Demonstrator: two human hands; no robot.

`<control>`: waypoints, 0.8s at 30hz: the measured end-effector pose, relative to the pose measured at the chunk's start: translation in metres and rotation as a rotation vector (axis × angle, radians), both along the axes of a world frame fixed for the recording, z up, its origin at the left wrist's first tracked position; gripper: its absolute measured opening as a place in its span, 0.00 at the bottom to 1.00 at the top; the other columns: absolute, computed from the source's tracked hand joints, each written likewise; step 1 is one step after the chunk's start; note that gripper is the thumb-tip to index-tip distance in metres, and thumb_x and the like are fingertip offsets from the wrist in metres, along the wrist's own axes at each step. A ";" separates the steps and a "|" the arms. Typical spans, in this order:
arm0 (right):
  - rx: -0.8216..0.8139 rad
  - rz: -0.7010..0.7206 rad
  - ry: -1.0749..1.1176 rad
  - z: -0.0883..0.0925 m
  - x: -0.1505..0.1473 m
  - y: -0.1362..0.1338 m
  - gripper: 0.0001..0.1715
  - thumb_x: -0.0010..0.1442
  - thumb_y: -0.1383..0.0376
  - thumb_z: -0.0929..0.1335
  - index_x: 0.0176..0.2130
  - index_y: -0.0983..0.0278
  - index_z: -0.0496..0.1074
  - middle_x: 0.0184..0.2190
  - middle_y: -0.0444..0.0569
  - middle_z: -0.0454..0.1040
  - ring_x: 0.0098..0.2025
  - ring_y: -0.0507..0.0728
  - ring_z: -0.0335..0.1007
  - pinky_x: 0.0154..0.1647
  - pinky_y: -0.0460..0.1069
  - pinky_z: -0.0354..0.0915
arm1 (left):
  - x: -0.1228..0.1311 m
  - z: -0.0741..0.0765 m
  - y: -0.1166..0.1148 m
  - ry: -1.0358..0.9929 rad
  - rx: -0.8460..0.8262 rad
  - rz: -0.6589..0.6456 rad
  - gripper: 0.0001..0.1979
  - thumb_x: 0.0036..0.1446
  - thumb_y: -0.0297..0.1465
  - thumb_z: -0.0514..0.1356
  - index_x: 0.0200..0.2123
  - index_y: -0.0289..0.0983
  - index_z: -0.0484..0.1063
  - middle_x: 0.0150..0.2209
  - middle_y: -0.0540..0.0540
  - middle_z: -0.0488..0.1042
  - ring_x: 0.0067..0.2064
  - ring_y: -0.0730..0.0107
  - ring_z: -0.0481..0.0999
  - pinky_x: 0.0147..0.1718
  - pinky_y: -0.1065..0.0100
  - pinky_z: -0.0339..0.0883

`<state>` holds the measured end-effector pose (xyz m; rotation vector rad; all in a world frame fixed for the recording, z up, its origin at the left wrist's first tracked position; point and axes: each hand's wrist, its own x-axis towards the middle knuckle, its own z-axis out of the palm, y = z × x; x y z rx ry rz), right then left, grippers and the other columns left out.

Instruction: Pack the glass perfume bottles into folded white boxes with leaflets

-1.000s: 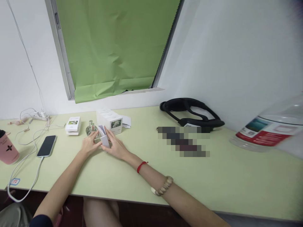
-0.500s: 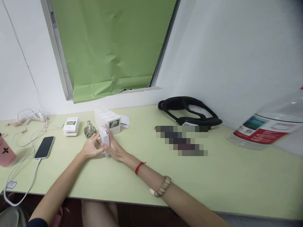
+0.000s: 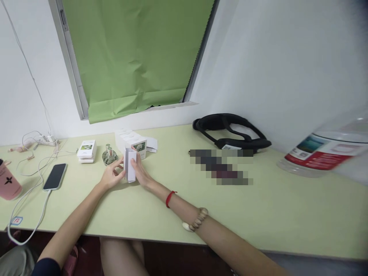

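A small white box [image 3: 131,166] stands upright between my two hands, one narrow side facing me with a flap or gap along it. My left hand [image 3: 112,174] grips its left side with thumb and fingers. On the right side, my right hand [image 3: 140,170] holds it, thumb on the near face. Just behind is a row of white boxes [image 3: 140,147] with a flower picture on the front one. A clear glass bottle [image 3: 109,155] stands left of them, and a short stack of white packets [image 3: 86,151] lies further left.
A charging phone [image 3: 55,176], white cables and a pink cup [image 3: 9,183] are at the left. A black headset-like strap [image 3: 230,132] lies at the back right, near a blurred-out patch. A large plastic bottle [image 3: 322,153] tilts at the far right. The table [image 3: 258,214] spans the view.
Between my hands the white box has turned so more of its narrow side faces me. My right thumb now lies on that face, and my left fingers have shifted along the edge.
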<state>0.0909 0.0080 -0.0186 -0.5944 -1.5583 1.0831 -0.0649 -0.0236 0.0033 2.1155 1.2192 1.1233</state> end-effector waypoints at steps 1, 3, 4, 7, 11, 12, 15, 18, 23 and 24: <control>-0.007 -0.006 0.023 0.000 -0.001 0.001 0.45 0.63 0.40 0.58 0.69 0.54 0.40 0.67 0.51 0.51 0.70 0.60 0.44 0.68 0.63 0.49 | 0.000 0.000 0.000 -0.015 -0.005 -0.007 0.31 0.56 0.38 0.57 0.62 0.35 0.63 0.53 0.39 0.73 0.42 0.66 0.75 0.28 0.73 0.70; -0.017 -0.017 0.058 0.000 -0.002 0.002 0.45 0.62 0.39 0.58 0.69 0.55 0.42 0.67 0.50 0.51 0.70 0.60 0.42 0.68 0.63 0.48 | 0.000 0.001 -0.001 -0.038 -0.013 -0.019 0.30 0.57 0.40 0.57 0.62 0.36 0.64 0.53 0.39 0.73 0.41 0.66 0.76 0.29 0.72 0.70; -0.020 -0.022 0.067 0.000 -0.003 0.001 0.46 0.62 0.38 0.58 0.69 0.55 0.42 0.67 0.50 0.50 0.70 0.60 0.42 0.68 0.63 0.48 | 0.001 0.001 -0.001 -0.044 -0.015 -0.024 0.31 0.57 0.41 0.57 0.62 0.36 0.64 0.53 0.38 0.73 0.41 0.66 0.76 0.30 0.72 0.70; -0.032 -0.036 0.068 0.003 -0.003 0.000 0.48 0.60 0.37 0.58 0.69 0.56 0.42 0.68 0.52 0.48 0.69 0.61 0.44 0.69 0.62 0.48 | 0.000 0.002 -0.002 -0.043 -0.014 -0.037 0.31 0.58 0.44 0.57 0.62 0.36 0.64 0.53 0.38 0.72 0.41 0.66 0.76 0.30 0.71 0.71; -0.012 -0.043 -0.009 0.008 -0.001 -0.004 0.52 0.59 0.35 0.57 0.69 0.58 0.39 0.66 0.56 0.52 0.67 0.62 0.49 0.65 0.60 0.55 | 0.000 0.003 -0.004 -0.019 -0.012 -0.038 0.32 0.58 0.45 0.56 0.62 0.35 0.63 0.53 0.38 0.72 0.42 0.65 0.76 0.32 0.69 0.71; 0.001 -0.049 -0.025 0.009 0.000 -0.004 0.52 0.59 0.34 0.57 0.69 0.59 0.38 0.65 0.57 0.54 0.67 0.62 0.50 0.64 0.60 0.58 | 0.001 0.003 -0.004 -0.012 -0.014 -0.037 0.32 0.58 0.45 0.56 0.62 0.35 0.62 0.53 0.38 0.72 0.42 0.64 0.76 0.32 0.69 0.72; 0.019 -0.045 -0.059 0.011 0.001 -0.006 0.53 0.59 0.33 0.55 0.69 0.59 0.36 0.62 0.58 0.57 0.65 0.62 0.53 0.61 0.59 0.62 | 0.001 0.004 -0.005 0.004 -0.024 -0.030 0.32 0.58 0.45 0.56 0.63 0.37 0.62 0.54 0.38 0.71 0.42 0.64 0.76 0.32 0.69 0.72; 0.027 -0.030 -0.064 0.012 0.003 -0.006 0.53 0.59 0.33 0.55 0.69 0.58 0.37 0.62 0.58 0.57 0.61 0.63 0.60 0.61 0.59 0.61 | 0.002 0.003 -0.005 0.001 -0.024 -0.026 0.32 0.59 0.44 0.57 0.63 0.37 0.61 0.55 0.38 0.71 0.42 0.65 0.76 0.33 0.69 0.72; 0.028 -0.023 -0.022 0.014 0.004 -0.009 0.52 0.58 0.35 0.59 0.68 0.59 0.40 0.61 0.58 0.58 0.60 0.64 0.61 0.60 0.60 0.61 | 0.003 0.002 -0.006 0.012 -0.012 -0.011 0.32 0.58 0.44 0.57 0.62 0.36 0.62 0.53 0.38 0.71 0.41 0.64 0.75 0.33 0.67 0.73; 0.028 -0.023 -0.021 0.014 0.004 -0.010 0.53 0.58 0.35 0.60 0.68 0.59 0.40 0.60 0.58 0.59 0.60 0.64 0.61 0.60 0.60 0.62 | 0.003 0.002 -0.006 0.022 -0.010 -0.002 0.32 0.58 0.44 0.57 0.62 0.35 0.63 0.52 0.38 0.72 0.41 0.64 0.75 0.33 0.67 0.73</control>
